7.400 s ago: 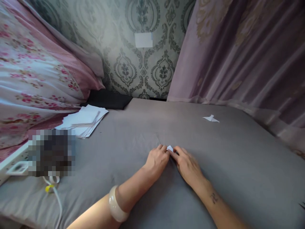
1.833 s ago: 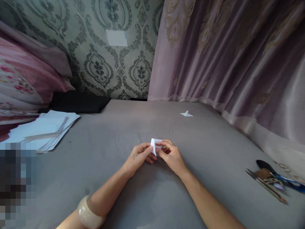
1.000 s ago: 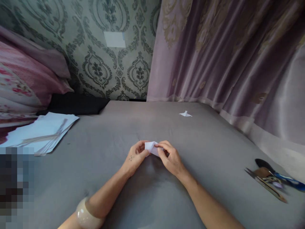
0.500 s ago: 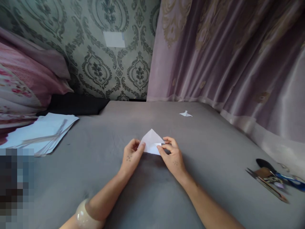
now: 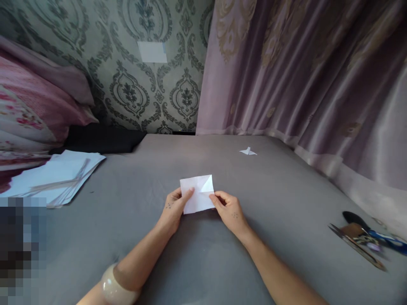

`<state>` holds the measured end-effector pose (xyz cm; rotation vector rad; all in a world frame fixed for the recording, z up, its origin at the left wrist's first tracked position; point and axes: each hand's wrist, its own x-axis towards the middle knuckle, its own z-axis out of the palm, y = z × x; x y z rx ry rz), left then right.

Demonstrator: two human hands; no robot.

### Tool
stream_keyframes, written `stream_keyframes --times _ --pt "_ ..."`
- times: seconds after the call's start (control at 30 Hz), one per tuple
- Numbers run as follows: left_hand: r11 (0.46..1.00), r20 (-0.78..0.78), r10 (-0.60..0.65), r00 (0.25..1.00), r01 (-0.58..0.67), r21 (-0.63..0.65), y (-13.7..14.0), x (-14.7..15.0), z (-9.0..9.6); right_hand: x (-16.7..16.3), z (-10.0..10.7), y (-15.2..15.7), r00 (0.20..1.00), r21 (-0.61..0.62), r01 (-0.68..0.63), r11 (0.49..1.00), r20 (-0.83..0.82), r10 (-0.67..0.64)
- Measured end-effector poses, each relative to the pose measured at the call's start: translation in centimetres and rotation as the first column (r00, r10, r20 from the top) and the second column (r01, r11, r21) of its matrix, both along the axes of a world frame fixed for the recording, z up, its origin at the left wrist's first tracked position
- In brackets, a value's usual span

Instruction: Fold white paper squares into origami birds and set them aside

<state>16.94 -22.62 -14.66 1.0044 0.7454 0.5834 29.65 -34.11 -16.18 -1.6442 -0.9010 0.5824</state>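
A small, nearly square sheet of white paper [image 5: 197,199] with crease lines is held above the grey surface. My left hand [image 5: 174,206] pinches its left side, thumb on the front and fingers behind, mostly hidden. At the lower right edge my right hand [image 5: 229,208] grips the paper between thumb and fingers. A diagonal crease catches light near the top right corner. Farther back lies a small folded white paper piece [image 5: 248,151] with pointed ends, apart from both hands.
On the left, a stack of white paper sheets [image 5: 63,173] lies near a black folded cloth or flat item [image 5: 101,139]. Several tools, including pointed tweezers or scissors [image 5: 356,245], lie on the right. A curtain [image 5: 254,84] hangs along the right side.
The paper has gone from a peaked, triangle-topped shape to a nearly square shape facing me. Both hands still hold it, and the right fingers have drawn closer together.
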Motion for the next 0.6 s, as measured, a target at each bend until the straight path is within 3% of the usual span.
stream_keyframes --times 0.1,0.3,0.47,0.6 --pt "0.999 -0.032 0.02 0.999 -0.021 -0.03 0.3 -0.1 -0.4 0.1 -0.3 0.1 0.998 0.006 0.013 1.0 -0.054 -0.012" --pt "0.99 -0.12 0.135 0.984 -0.127 0.068 0.7 0.0 -0.9 0.7 -0.6 0.1 0.998 -0.045 0.019 0.999 0.068 -0.016" --pt "0.951 -0.221 0.225 0.949 -0.165 0.261 1.3 -0.2 -1.2 0.7 -0.8 0.1 0.958 -0.076 0.007 0.997 0.286 0.015" --pt "0.868 -0.214 0.296 0.931 -0.169 0.467 2.0 -0.7 -1.7 0.5 -0.7 -0.1 0.886 -0.113 -0.058 0.992 0.452 0.103"
